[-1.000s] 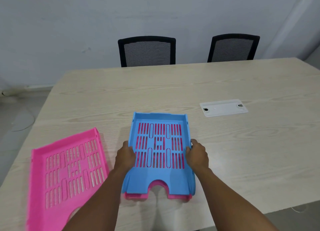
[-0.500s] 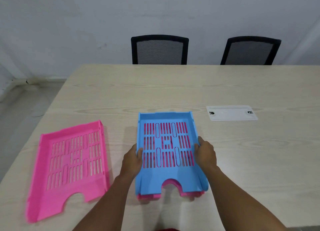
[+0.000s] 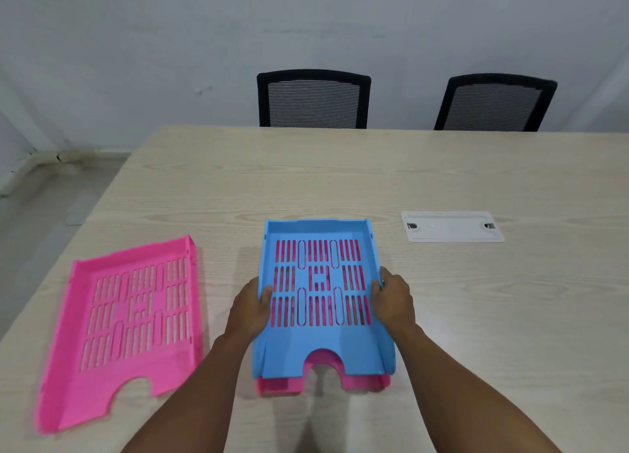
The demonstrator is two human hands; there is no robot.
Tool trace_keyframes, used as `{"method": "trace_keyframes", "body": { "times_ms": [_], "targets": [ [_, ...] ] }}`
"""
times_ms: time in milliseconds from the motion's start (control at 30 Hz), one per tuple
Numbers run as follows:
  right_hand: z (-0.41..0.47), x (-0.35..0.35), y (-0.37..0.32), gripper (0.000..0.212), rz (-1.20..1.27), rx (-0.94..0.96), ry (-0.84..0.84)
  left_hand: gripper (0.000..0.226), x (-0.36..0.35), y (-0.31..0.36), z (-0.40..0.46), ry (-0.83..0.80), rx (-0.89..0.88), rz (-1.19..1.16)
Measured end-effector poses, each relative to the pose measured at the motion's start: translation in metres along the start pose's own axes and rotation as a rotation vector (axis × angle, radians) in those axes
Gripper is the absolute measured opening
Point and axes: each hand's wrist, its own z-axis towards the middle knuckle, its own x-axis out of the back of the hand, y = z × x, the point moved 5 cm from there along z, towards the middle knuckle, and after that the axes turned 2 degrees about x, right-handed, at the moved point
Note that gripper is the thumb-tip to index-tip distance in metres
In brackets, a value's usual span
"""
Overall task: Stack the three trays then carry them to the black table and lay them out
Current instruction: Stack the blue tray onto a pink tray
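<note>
We stand at the near edge of the tabletop (image 3: 340,173). Directly before us, one letter tray (image 3: 323,347) sits nested on another, the lower tray (image 3: 362,383) showing only at the near edge and through the slots. Our left hand (image 3: 250,308) is on the stack's left wall, our right hand (image 3: 391,297) on its right wall. A third tray (image 3: 102,377) lies flat to the left of the stack, apart from it, angled slightly. A cable cover plate (image 3: 451,226) lies set into the tabletop behind and right of the stack. Two office chairs, one (image 3: 313,100) behind centre and one (image 3: 493,103) to its right, stand at the far edge, before the wall (image 3: 306,20).
</note>
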Motion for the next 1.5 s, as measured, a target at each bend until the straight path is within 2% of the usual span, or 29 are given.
{"method": "trace_keyframes", "body": {
  "times_ms": [167,367,600,1133,1267,1400,1500],
  "targets": [
    [0.002,0.013,0.01,0.021,0.08,-0.027,0.064,0.023,-0.006,0.001,0.001,-0.023,0.005,0.07],
    [-0.009,0.004,0.015,0.019,0.11,0.011,0.07,0.019,-0.006,-0.005,-0.013,0.004,0.006,0.056],
    [-0.012,-0.002,0.009,0.018,0.132,0.041,0.089,0.019,-0.002,-0.008,-0.017,0.115,-0.002,0.066],
    [-0.019,-0.01,0.009,0.019,0.183,-0.042,0.006,0.019,0.0,-0.011,-0.023,0.122,0.056,0.057],
    [-0.016,-0.01,0.01,0.02,0.149,-0.038,0.015,0.026,-0.001,-0.009,-0.018,0.135,0.079,0.09],
    [-0.01,-0.008,0.003,0.024,0.047,-0.049,0.01,0.03,0.004,-0.004,-0.012,0.073,0.064,0.12],
    [-0.006,-0.001,-0.014,0.037,-0.141,0.034,0.147,0.032,0.014,-0.005,-0.009,0.086,0.071,0.109]
  ]
}}
